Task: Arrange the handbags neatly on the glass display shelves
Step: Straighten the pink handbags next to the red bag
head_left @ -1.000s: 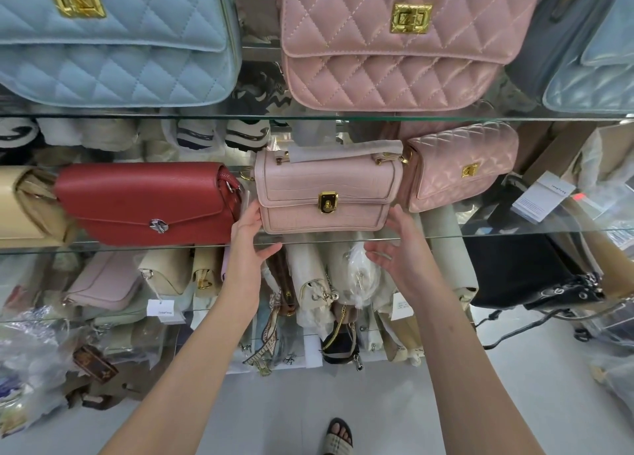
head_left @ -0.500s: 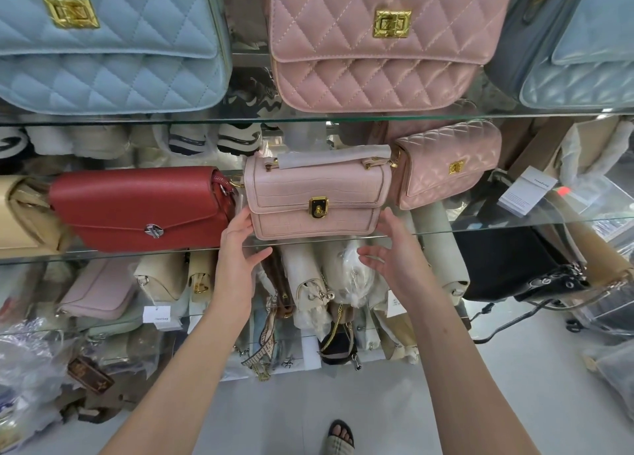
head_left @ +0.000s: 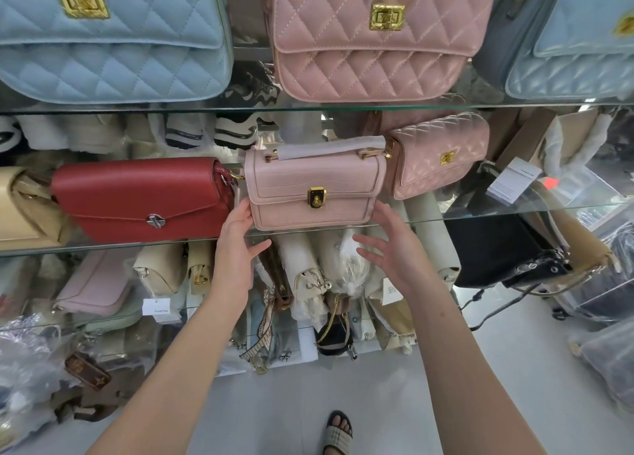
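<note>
A pale pink croc-textured handbag [head_left: 314, 189] with a gold clasp stands upright on the middle glass shelf [head_left: 480, 211], between a red flap bag [head_left: 137, 197] and a small pink quilted bag [head_left: 439, 156]. My left hand [head_left: 236, 245] is open, its fingertips touching the pale bag's lower left corner. Open with spread fingers, my right hand [head_left: 391, 249] hovers just off the bag's lower right corner, apart from it. On the shelf above stand a large blue quilted bag [head_left: 109, 39] and a large pink quilted bag [head_left: 374, 36].
A beige bag [head_left: 20, 207] sits at the middle shelf's far left and another blue bag [head_left: 576, 43] on the upper right. Wrapped bags [head_left: 308, 276] crowd the lower shelves. A black bag [head_left: 497, 249] hangs low at right. My sandalled foot [head_left: 338, 432] is on the floor.
My right hand has come off the pale pink bag's right side and drawn back a little. The left hand stays at the bag's left corner.
</note>
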